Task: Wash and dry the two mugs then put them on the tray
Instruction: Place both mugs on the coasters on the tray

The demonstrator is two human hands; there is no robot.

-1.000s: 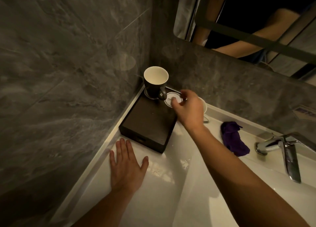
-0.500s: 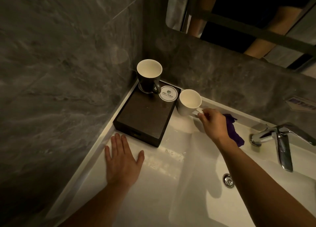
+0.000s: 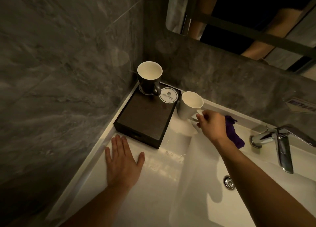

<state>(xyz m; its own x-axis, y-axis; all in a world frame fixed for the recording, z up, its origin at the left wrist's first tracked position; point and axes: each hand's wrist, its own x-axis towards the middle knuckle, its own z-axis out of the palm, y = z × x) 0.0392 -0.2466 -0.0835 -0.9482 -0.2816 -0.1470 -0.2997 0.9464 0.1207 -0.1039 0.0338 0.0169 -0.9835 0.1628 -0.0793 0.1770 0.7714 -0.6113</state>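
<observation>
At the counter (image 3: pixel 159 180), right hand (image 3: pixel 212 124) pinches white mug (image 3: pixel 189 107) by its handle; left hand (image 3: pixel 123 160) lies flat.

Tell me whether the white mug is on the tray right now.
No. The white mug is off the tray, just past its right edge, with the right hand pinching its handle.

The white counter (image 3: pixel 159 173) carries a dark tray (image 3: pixel 145 119) in its corner, a white mug (image 3: pixel 189 107) just beside it, a purple cloth (image 3: pixel 234 134), and the flat left hand (image 3: pixel 122 162).
</observation>
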